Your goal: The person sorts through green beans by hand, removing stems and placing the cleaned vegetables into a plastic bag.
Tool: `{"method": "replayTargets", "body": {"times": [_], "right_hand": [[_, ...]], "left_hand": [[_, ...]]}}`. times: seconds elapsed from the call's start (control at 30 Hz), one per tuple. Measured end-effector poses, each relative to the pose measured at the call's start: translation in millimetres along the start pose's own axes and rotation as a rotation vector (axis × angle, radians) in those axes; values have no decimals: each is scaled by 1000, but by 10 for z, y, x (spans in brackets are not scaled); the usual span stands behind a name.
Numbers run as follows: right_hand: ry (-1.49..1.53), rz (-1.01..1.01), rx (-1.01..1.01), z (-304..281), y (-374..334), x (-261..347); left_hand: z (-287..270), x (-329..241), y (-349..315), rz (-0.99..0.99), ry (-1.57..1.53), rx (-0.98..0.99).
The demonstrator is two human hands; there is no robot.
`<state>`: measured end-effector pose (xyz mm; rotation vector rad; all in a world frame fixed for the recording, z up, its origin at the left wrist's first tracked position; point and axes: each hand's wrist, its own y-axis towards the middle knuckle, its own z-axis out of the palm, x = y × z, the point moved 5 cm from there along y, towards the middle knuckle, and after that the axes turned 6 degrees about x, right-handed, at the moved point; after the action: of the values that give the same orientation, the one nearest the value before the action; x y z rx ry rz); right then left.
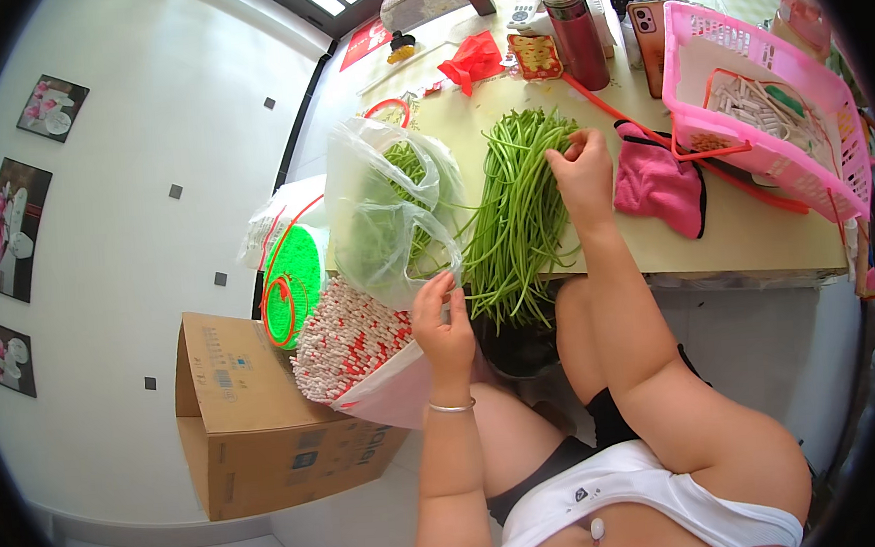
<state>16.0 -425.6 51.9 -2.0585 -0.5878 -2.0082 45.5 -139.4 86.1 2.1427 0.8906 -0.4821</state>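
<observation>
A thick bunch of long, thin green vegetable stems [518, 203] lies on the table, its lower ends drooping over the near edge. My right hand [586, 169] is at the bunch's right side, thumb and fingers pinched on stems near the upper end. Left of the bunch, a clear plastic bag [369, 222] holds more green stems. At the bag's lower right corner my left hand [443, 318] has its fingers curled together, the fingertips at the bag's edge. A bracelet is on my left wrist.
A pink plastic basket [690, 67] and a pink cloth [657, 180] lie to the right on the table [756, 239]. At the back stand a dark red thermos [579, 39] and a phone [648, 45]. Beside the table's left are a bag of red-and-white sticks [346, 339] and a cardboard box [256, 410].
</observation>
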Motion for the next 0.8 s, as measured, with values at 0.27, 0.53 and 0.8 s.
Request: {"method": "replayTargets", "body": {"times": [0.27,0.53,0.8], "right_hand": [[162,-265,19,130,-128,250],[384,-371,1035,1282,-890,375],[653,-82,892,1304,-700,241]], "left_hand": [[251,-48,846,407,667,348],[182,320,1142,382,974,843],[-626,837,1210,-208,1341,1091]]}}
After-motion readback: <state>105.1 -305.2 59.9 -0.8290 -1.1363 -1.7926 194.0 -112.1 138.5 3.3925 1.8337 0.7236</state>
